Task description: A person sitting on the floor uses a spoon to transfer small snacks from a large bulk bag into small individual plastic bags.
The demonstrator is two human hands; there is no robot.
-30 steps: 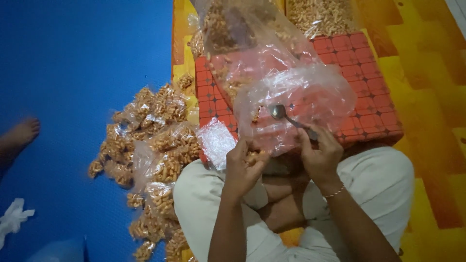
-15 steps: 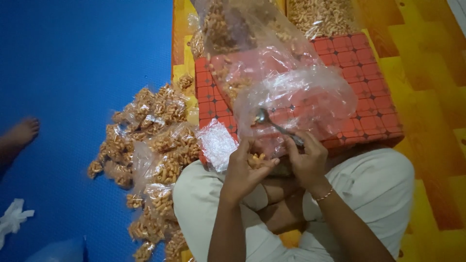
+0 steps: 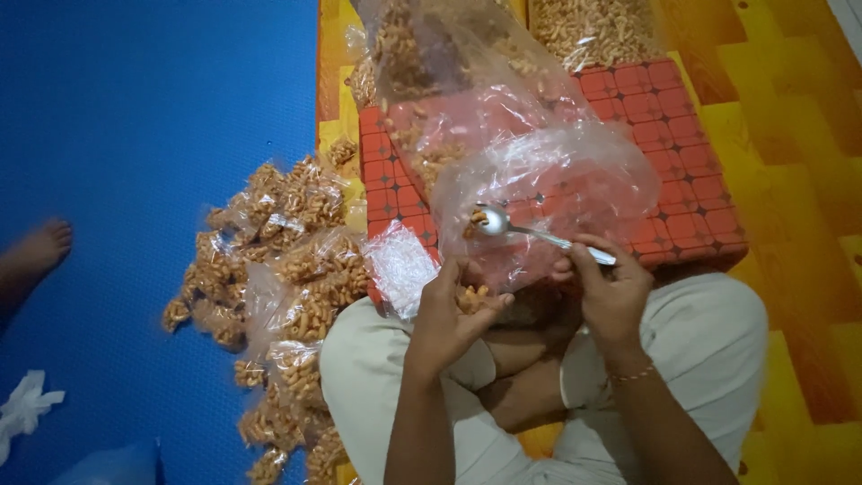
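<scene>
My right hand [image 3: 611, 292] grips the handle of a metal spoon [image 3: 525, 229] whose bowl carries a few orange-brown snack pieces. The spoon's bowl points left, above my left hand [image 3: 453, 314]. That hand holds a small clear plastic bag [image 3: 400, 267] partly filled with the same snack. A large clear plastic bag [image 3: 539, 193] of snack lies just beyond both hands on a red patterned cushion [image 3: 691, 180]. I sit cross-legged in light trousers.
A pile of several filled small snack packets [image 3: 287, 269] lies to my left on the blue mat [image 3: 135, 135]. Another person's bare foot [image 3: 36, 256] rests at the far left. Crumpled white plastic [image 3: 27, 404] lies bottom left. Loose snack [image 3: 593, 27] sits beyond the cushion.
The spoon has swung left and down from over the large bag toward the small bag in my left hand. My right hand followed it leftward.
</scene>
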